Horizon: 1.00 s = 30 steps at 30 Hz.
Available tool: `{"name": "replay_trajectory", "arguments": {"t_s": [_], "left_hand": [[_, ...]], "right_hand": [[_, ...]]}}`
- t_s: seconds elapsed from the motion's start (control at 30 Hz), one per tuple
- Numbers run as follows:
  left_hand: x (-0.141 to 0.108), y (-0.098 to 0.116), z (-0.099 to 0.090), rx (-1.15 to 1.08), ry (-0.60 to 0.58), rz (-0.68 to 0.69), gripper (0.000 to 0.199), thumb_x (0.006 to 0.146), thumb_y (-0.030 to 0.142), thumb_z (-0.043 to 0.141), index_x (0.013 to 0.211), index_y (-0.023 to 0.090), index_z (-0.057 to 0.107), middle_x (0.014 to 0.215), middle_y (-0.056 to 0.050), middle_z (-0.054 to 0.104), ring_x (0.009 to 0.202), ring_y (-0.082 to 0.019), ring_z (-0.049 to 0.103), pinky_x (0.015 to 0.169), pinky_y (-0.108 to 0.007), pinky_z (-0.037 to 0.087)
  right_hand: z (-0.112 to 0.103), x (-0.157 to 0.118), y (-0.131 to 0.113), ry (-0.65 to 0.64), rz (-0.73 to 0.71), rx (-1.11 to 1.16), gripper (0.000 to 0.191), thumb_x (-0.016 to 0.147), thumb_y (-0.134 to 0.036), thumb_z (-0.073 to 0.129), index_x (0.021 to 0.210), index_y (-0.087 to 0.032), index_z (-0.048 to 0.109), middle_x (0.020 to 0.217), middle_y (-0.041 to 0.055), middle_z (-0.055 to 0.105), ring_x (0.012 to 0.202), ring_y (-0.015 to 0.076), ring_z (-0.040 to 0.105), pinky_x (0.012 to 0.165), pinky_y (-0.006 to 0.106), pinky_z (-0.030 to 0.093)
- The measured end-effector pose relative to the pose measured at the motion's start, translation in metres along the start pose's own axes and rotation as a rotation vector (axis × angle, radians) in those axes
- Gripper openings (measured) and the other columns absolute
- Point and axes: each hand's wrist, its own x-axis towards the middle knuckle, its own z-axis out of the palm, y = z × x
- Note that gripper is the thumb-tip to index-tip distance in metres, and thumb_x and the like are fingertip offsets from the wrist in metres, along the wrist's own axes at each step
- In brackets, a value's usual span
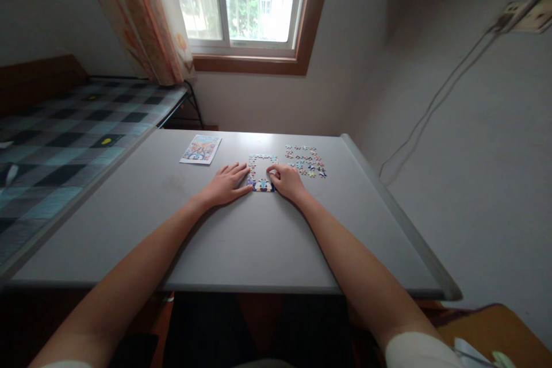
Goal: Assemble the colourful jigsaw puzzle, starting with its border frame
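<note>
A partly assembled jigsaw puzzle (263, 186) lies on the table, its border joined around a bare middle and its lower part filled with dark blue and white pieces. My left hand (224, 185) rests flat beside it, fingers spread, with the fingertips touching the left edge. Over the puzzle's right side is my right hand (288, 180), thumb and index finger pinched on what looks like a small jigsaw piece, mostly hidden by the fingers. Loose jigsaw pieces (311, 173) lie in rough rows just right of this hand.
A printed picture card (200, 149) lies at the table's back left. The grey table (259, 247) has a raised right edge near the wall. A bed with a checked cover (107, 112) stands to the left, and a window (259, 0) is behind. A cable (431, 104) hangs on the right wall.
</note>
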Motion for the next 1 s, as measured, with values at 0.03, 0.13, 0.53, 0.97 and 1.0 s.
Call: {"name": "replay_trajectory", "arguments": {"t_s": [0.03,0.13,0.53,0.97,1.0], "left_hand": [[0.0000,-0.0002,0.0001,0.001,0.001,0.000,0.071,0.091,0.066,0.030,0.146,0.022,0.037,0.155,-0.005,0.028,0.144,-0.025,0.022,0.116,-0.042,0.017],[-0.0001,-0.0003,0.0003,0.001,0.002,0.000,0.071,0.091,0.066,0.030,0.146,0.022,0.037,0.155,-0.005,0.028,0.144,-0.025,0.022,0.116,-0.042,0.017],[-0.0001,0.0020,-0.0020,-0.009,-0.007,-0.007,0.070,0.091,0.065,0.031,0.146,0.023,0.036,0.154,-0.005,0.030,0.143,-0.026,0.022,0.116,-0.043,0.017],[0.0005,0.0006,-0.0007,-0.011,-0.005,-0.008,0.069,0.091,0.065,0.031,0.146,0.024,0.036,0.154,-0.004,0.030,0.143,-0.026,0.022,0.116,-0.043,0.017],[0.0005,0.0006,-0.0008,-0.011,-0.003,-0.009,0.069,0.091,0.065,0.031,0.146,0.024,0.036,0.155,-0.004,0.030,0.143,-0.026,0.022,0.116,-0.043,0.017]], "right_hand": [[0.0000,0.0000,-0.0001,0.000,0.001,0.001,0.022,0.083,-0.023,0.053,0.096,-0.023,0.071,0.074,0.0017,0.067,0.076,0.0172,0.059,0.081,0.030,0.037],[0.0001,0.0000,0.0004,0.001,-0.002,0.001,0.022,0.083,-0.022,0.053,0.096,-0.023,0.071,0.074,0.0015,0.067,0.076,0.0172,0.059,0.080,0.030,0.037],[-0.0008,0.0002,-0.0003,-0.005,0.002,-0.005,0.023,0.083,-0.021,0.052,0.097,-0.023,0.071,0.075,0.0015,0.068,0.076,0.0173,0.060,0.082,0.030,0.037],[-0.0013,-0.0003,-0.0004,-0.001,0.000,-0.009,0.023,0.083,-0.022,0.052,0.097,-0.024,0.071,0.075,0.0013,0.068,0.075,0.0172,0.059,0.080,0.030,0.037],[-0.0011,-0.0002,-0.0003,0.000,-0.001,-0.008,0.023,0.083,-0.021,0.052,0.096,-0.024,0.071,0.075,0.0013,0.068,0.075,0.0171,0.059,0.081,0.030,0.037]]}}
